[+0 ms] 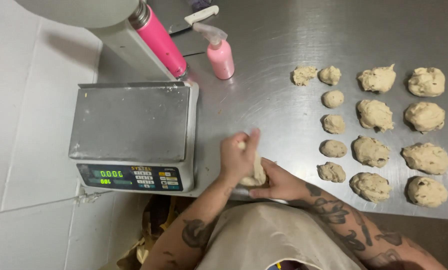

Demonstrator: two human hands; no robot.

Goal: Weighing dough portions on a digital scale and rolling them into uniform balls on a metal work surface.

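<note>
Both your hands close on one dough lump (256, 175) at the steel table's (284, 45) near edge: left hand (238, 157) on top, right hand (279, 182) cupping beneath. The scale (131, 130) sits just left.

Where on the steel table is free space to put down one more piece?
Bare steel lies between the scale and the small dough pieces, below the pink spray bottle. The right side is crowded with large dough pieces. Both hands hold dough.
</note>
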